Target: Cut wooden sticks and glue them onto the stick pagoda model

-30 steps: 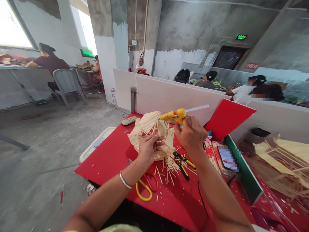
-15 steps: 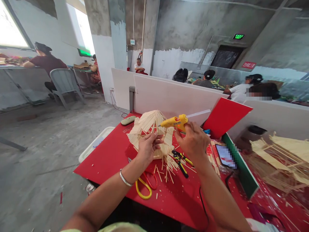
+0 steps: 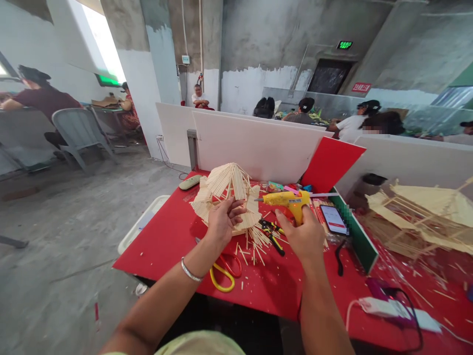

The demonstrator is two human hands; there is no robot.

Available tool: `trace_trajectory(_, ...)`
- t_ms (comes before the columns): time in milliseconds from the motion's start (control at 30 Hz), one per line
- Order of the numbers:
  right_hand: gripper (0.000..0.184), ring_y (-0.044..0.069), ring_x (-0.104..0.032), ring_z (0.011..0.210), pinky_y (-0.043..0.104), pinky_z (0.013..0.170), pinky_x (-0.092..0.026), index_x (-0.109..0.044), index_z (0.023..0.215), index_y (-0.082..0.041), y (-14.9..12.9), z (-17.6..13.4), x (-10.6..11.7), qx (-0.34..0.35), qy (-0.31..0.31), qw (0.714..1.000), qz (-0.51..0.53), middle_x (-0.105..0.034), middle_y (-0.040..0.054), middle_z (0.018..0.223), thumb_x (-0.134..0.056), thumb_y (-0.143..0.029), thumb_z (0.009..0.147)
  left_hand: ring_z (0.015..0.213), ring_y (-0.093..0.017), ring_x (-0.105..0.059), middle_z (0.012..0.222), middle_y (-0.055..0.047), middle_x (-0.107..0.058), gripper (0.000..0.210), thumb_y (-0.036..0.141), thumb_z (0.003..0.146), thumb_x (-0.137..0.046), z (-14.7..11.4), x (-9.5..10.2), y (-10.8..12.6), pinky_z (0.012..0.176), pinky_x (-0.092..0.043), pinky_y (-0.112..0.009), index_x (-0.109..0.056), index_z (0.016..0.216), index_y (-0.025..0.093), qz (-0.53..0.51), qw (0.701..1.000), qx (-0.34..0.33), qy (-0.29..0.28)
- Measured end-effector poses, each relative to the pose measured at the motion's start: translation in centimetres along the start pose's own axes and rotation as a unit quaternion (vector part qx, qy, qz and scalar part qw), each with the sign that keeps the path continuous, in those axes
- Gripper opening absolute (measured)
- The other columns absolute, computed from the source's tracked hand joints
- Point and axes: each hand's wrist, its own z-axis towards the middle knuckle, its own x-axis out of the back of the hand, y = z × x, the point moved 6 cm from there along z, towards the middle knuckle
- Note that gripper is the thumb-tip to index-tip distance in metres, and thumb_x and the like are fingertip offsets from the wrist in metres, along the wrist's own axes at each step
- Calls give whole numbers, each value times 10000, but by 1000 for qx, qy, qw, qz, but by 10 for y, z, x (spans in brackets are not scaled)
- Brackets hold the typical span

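Observation:
A small pavilion-like model [image 3: 221, 182] of pale wooden sticks, with a peaked roof, stands on the red table. My left hand [image 3: 221, 219], with a silver bangle at the wrist, has thumb and forefinger closed at the lower edge of the roof sticks; the palm and curled fingers hide part of the model. In my right hand [image 3: 301, 231] is a yellow hot glue gun [image 3: 284, 198], held by its handle, its nozzle pointing left, apart from the roof. A white glue stick [image 3: 324, 195] protrudes from its back. Loose sticks [image 3: 258, 239] lie below the model.
Yellow-and-black pliers [image 3: 273, 237] and red-and-yellow-handled scissors [image 3: 223, 276] lie nearby. A phone [image 3: 334, 219] leans at the right by a green board [image 3: 356, 236]. Further right are another stick model [image 3: 424, 217] and a power strip [image 3: 399, 313]. White panels [image 3: 251, 145] border the back.
The glue gun has moved right, away from the roof, and is now level. My left hand stays at the roof. The camera view has turned slightly to the right.

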Motion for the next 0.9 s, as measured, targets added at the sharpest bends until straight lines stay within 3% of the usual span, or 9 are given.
trace_trajectory(133, 504, 145, -477, 552, 269, 548, -335, -562, 820, -222, 18, -22, 3, -65, -46, 993, 81, -553, -30, 611, -646, -697, 673, 646, -156, -699, 964, -124, -729, 172, 183, 800, -619, -5, 3, 3, 420, -480, -201, -632, 952, 104, 9, 1000, 2, -20)
trace_trajectory(333, 552, 150, -490, 551, 261, 537, -340, -578, 913, -212, 57, -71, 0, -108, -96, 987, 74, -581, -23, 627, -688, -677, 636, 703, -177, -707, 1025, -135, -717, 262, 148, 750, -634, -27, 20, -1, 460, -512, -218, -645, 1007, 101, 44, 998, -4, -48)
trace_trajectory(500, 366, 172, -558, 638, 259, 569, -343, -608, 976, -193, 105, -119, -17, -101, -140, 985, -26, -649, 43, 758, -535, -518, 822, 705, -161, -696, 950, -88, -718, 281, 212, 722, -693, -49, 44, -18, 492, -495, -209, -670, 991, 131, 58, 997, -25, -50)
trace_trajectory(633, 258, 181, -601, 689, 255, 594, -356, -628, 971, -177, 141, -151, -38, -112, -193, 968, -111, -686, 74, 820, -524, -366, 830, 553, -91, -614, 759, -23, -682, 289, 278, 704, -729, -58, 53, -20, 439, -395, -173, -690, 957, 144, 85, 994, -58, -40)
trace_trajectory(700, 233, 188, -605, 665, 259, 585, -363, -650, 940, -171, 150, -161, -43, -112, -206, 963, -134, -687, 79, 773, -529, -331, 822, 470, -64, -528, 640, 13, -623, 277, 315, 729, -723, -61, 52, -11, 420, -352, -176, -704, 951, 150, 121, 986, -105, -48)
trace_trajectory(800, 262, 235, -620, 709, 305, 614, -395, -670, 984, -136, 151, -165, -41, -108, -201, 956, -183, -689, 140, 805, -529, -258, 800, 520, -84, -530, 647, 8, -611, 221, 326, 785, -694, -66, 51, 15, 498, -420, -207, -724, 943, 174, 211, 948, -235, -33)
trace_trajectory(900, 369, 307, -617, 892, 391, 707, -434, -646, 1127, -111, 133, -151, -30, -85, -155, 957, -228, -666, 217, 1023, -521, -235, 802, 767, -149, -612, 858, -43, -666, 154, 271, 825, -664, -73, 52, 43, 689, -500, -270, -734, 948, 210, 327, 847, -419, 22)
